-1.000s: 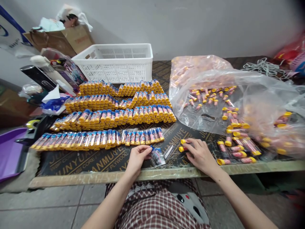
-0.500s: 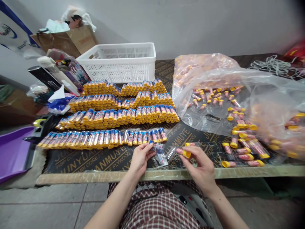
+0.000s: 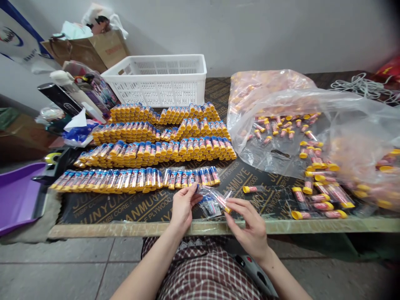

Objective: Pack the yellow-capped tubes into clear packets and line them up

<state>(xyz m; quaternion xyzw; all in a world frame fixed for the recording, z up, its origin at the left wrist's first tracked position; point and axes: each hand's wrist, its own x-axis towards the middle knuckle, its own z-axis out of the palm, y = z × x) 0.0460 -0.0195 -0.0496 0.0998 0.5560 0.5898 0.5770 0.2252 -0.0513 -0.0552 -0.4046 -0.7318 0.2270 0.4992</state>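
Observation:
Near the table's front edge, my left hand (image 3: 183,205) pinches a small blue piece (image 3: 197,187) between thumb and fingers. My right hand (image 3: 246,221) grips a clear tube with a yellow end (image 3: 222,201), its clear end tilted up toward my left hand. Small clear packets (image 3: 210,207) lie on the table between the hands. Another yellow-ended tube (image 3: 250,189) rests behind my right hand. Rows of filled tubes with blue tops and yellow bottoms (image 3: 140,179) are stacked beyond my left hand.
A white basket (image 3: 162,89) stands at the back. Loose tubes (image 3: 321,196) and large plastic bags (image 3: 268,83) fill the right side. Bottles (image 3: 59,98), a paper bag (image 3: 109,50) and a purple dustpan (image 3: 20,196) are at the left. White cord (image 3: 359,87) lies at the back right.
My right hand has moved left with the tube, bringing its clear end close to my left hand. My left hand has barely moved and keeps its pinch.

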